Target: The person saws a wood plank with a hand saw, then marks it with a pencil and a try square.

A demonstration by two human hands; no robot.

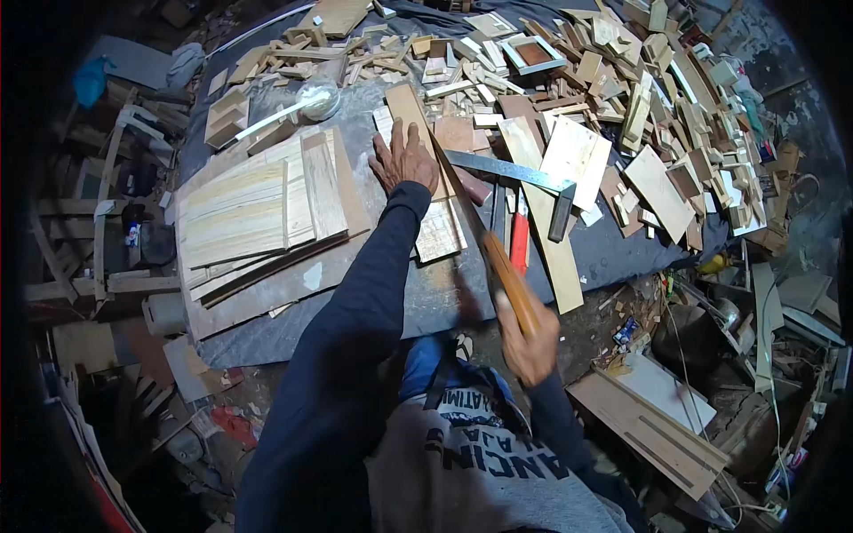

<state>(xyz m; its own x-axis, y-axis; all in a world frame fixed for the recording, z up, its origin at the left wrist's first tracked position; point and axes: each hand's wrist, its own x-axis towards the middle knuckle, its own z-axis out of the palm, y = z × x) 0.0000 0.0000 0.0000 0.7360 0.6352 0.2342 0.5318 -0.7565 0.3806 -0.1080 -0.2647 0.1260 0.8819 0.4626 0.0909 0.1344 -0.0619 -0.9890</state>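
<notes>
My left hand (407, 162) lies with fingers spread on a narrow light-brown board (405, 99), pressing it down. Beneath that board is a paler wood piece (441, 233). My right hand (530, 342) is wrapped round the wooden handle of a handsaw (508, 266). The saw's blade slants away from me along the board's right edge; whether its teeth are in the wood I cannot tell. Just right of the blade lie a try square (511, 170) with a dark stock and a red-handled tool (520, 238), its working end partly hidden.
Stacked pale boards (240, 213) lie left on the dark-covered table (342, 311). Behind them stand an open wooden box (227, 118) and a round container (318, 102) with a white stick across it. Heaped offcuts (604, 75) fill the far right. Scrap panels (653, 426) litter the floor.
</notes>
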